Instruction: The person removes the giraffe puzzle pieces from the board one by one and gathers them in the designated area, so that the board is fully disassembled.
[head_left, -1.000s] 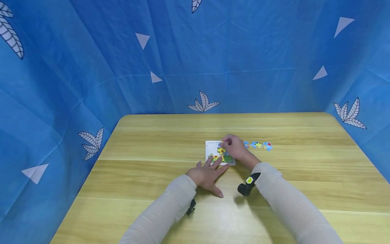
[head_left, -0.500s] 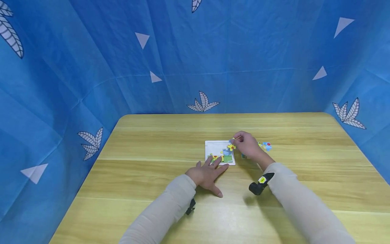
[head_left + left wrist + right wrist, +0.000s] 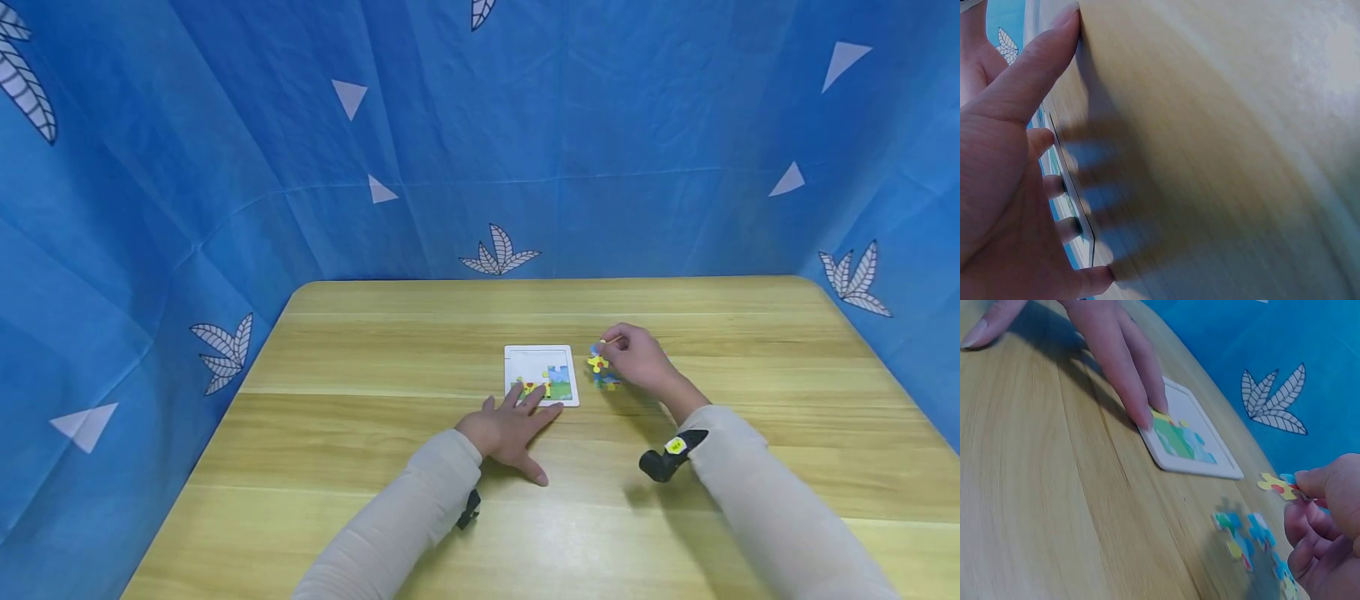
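Here, compared with the frame of one second earlier, the right hand has moved rightward, carrying the yellow puzzle piece from over the white puzzle tray to a position beyond its right edge. The left hand has kept its place. The yellow piece lies at the left of the right hand, clamped between thumb and fingertips and raised above the worktop; its red spot shows in the right wrist view. The loose pieces lie on the worktop to the right of the tray, near the right hand; in the head view that hand hides most of them. The left hand is spread, its fingers apart and extended, with fingertips on the near part of the tray and the thumb toward the near side. Fitted pieces, green and blue, occupy the tray's near right corner, beside the left fingertips.
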A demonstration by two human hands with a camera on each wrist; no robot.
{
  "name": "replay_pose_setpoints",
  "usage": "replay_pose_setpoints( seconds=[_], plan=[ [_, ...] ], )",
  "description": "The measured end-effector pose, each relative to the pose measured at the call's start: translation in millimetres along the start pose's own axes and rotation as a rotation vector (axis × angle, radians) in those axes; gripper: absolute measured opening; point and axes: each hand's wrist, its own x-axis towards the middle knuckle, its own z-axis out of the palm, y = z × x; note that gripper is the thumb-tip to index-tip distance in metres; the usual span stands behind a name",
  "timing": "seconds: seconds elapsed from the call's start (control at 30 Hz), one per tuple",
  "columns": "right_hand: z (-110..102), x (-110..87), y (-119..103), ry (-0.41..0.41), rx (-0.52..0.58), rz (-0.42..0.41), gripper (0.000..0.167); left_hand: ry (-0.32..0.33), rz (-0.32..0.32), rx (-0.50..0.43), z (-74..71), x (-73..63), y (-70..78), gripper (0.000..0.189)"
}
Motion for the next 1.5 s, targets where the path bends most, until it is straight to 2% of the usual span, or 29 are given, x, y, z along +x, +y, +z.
replay_pose_setpoints(
  seconds=[0.53,0.97,1.2,1.5],
  plan=[
    [-17.0,-12.6,21.4,-0.034,-0.027,0.012,0.033,-0.010,0.009,-0.039,-1.6,-3.3,0.4,0.104],
    [-27.7,-23.5,33.5,-0.053,-0.032,0.008,0.033,-0.007,0.003,-0.024,-0.9,-3.2,-0.2,0.104],
    [-28.2,-22.9,42.4,-0.047,-0.111,0.008,0.029,-0.001,0.004,-0.018,-0.7,-3.7,-0.1,0.105],
    [-27.2,-21.9,45.3,-0.031,-0.152,-0.003,0.025,-0.004,0.005,-0.021,-1.5,-4.2,-0.1,0.105]
  ],
)
